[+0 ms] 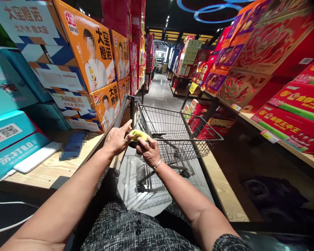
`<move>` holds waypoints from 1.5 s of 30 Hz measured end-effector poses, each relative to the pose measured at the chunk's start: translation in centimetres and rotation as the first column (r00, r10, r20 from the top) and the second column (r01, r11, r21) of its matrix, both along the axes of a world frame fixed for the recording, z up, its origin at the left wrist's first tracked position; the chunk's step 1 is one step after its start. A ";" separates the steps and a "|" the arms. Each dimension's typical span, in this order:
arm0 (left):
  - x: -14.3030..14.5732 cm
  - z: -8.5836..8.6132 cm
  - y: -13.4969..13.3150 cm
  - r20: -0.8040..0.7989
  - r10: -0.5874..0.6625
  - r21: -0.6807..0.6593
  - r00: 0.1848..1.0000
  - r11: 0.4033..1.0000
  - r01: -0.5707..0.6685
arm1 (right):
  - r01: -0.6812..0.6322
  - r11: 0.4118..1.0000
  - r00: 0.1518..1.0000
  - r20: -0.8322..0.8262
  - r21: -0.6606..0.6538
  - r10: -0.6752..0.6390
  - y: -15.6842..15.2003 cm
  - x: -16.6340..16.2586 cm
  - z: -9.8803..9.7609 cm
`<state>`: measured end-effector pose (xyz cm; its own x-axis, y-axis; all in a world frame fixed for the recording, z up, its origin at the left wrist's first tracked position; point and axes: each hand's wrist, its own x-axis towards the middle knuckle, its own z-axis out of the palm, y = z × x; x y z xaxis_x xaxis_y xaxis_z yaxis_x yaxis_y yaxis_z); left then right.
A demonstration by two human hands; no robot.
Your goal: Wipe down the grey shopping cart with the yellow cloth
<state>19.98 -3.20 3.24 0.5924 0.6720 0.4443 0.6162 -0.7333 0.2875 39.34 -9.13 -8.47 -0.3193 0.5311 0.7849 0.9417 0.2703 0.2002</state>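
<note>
My right hand point(150, 151), with a pale band at its wrist, is closed on a yellow cloth point(140, 135). A dark part shows just under the cloth; I cannot tell what it is. My left hand point(117, 138) is beside it, fingers stretched and apart, the thumb close to the cloth's left edge. Whether that thumb presses on the cloth is unclear. Both hands are at the near end of a black wire shopping cart point(170, 125), by its grey handle point(121, 111). The cart's basket is angled to the right in the aisle.
Orange drink cartons point(86, 45) and teal boxes point(15, 136) stand on the left wooden shelf point(52, 170). A white power bank point(36, 157) with a cable and a dark blue phone-like object point(73, 145) lie there. Red gift boxes point(285, 122) fill the right shelf. The aisle floor point(159, 83) runs ahead.
</note>
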 end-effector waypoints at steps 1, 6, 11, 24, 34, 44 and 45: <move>0.0 -0.5 0.2 -0.039 -0.013 0.062 0.999 0.998 0.015 | 0.042 0.998 0.999 -0.020 -0.050 -0.043 -0.4 1.4 -0.7; -0.7 -1.7 1.4 -0.271 0.053 0.261 0.961 0.965 0.021 | 0.268 0.923 0.942 -0.129 -0.275 -0.311 -2.0 7.8 -2.5; -1.0 -2.6 1.9 -0.229 0.061 0.295 0.972 0.956 0.010 | 0.336 0.832 0.856 -0.226 -0.442 -0.465 -1.6 7.1 -0.1; -0.2 -3.2 1.6 -0.079 0.113 0.256 0.990 0.963 -0.090 | 0.099 0.870 0.961 -0.182 -0.483 -0.210 2.2 1.2 4.8; -0.5 -3.2 2.7 -0.068 0.074 0.251 0.995 0.966 -0.055 | 0.451 0.605 0.708 -0.150 -0.656 -0.691 -0.6 16.1 2.6; -1.5 -2.2 4.6 -0.068 0.056 0.177 0.996 0.983 -0.043 | -0.019 0.940 0.973 -0.221 -0.340 -0.061 3.0 0.6 -0.7; -1.7 -2.1 4.8 -0.069 0.062 0.169 0.996 0.984 -0.050 | -0.070 0.939 0.985 -0.170 -0.336 0.012 3.4 -0.4 -0.7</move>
